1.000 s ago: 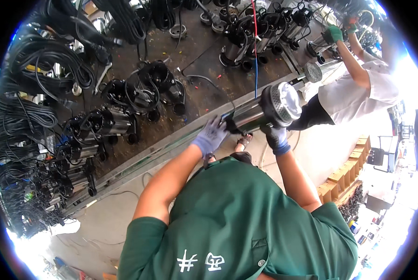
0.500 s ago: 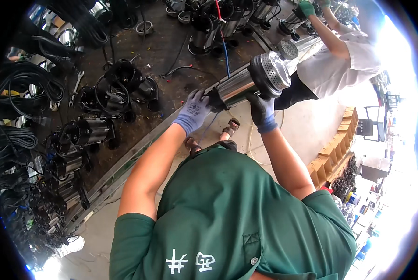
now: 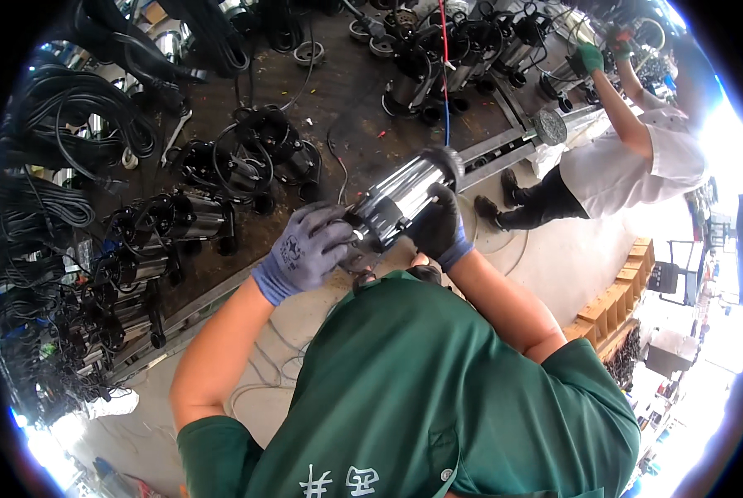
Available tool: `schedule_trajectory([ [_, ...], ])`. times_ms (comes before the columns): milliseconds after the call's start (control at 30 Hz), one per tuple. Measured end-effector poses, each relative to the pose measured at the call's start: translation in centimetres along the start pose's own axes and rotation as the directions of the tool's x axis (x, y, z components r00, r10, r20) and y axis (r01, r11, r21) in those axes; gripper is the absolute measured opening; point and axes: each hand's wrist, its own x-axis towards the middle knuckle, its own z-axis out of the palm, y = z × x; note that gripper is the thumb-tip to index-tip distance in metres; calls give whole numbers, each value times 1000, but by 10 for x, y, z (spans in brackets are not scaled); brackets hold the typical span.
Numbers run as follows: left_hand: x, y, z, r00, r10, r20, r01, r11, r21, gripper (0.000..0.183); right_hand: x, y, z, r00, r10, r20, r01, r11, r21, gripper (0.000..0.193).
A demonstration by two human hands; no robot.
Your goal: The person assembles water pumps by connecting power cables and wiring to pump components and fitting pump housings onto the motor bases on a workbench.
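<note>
1. One workbench (image 3: 363, 120) lies just beyond the fingers; a careless swing could strike its edge.
2. Steel pump (image 3: 400, 197) tilts between both palms: left hand (image 3: 305, 249) curls its fingers around the near end, right hand (image 3: 438, 224) wraps its side; smooth metal could slip should either grip slacken.
3. Loose cord (image 3: 338, 158) just beyond the left fingers might snag.

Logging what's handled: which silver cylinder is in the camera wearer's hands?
The cylinder nearest the green shirt: left hand at its lower end, right hand along its side; the other cylinders are on the dark table.
</note>
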Motion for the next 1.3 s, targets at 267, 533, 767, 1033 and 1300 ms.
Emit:
schedule_trajectory([
  [267,80,-4,-3,997,-27,74,32,997,-71,34,62,30,11,965,183,190,-178,983,-46,58],
  [533,169,-88,19,873,-463,151,436,882,179,48,83,-38,15,891,374,-259,-433,870,-234,60],
  [767,190,-142,22,730,-660,176,645,751,139,49,37,-64,-52,943,95,-319,-274,765,-582,40],
  [1033,209,-154,32,760,-625,181,610,781,135,51,-41,-65,-141,920,32,-392,-267,782,-563,36],
  [1300,222,-182,40,700,-690,183,679,723,129,48,-108,-82,-183,726,-125,-676,-383,744,-548,30],
])
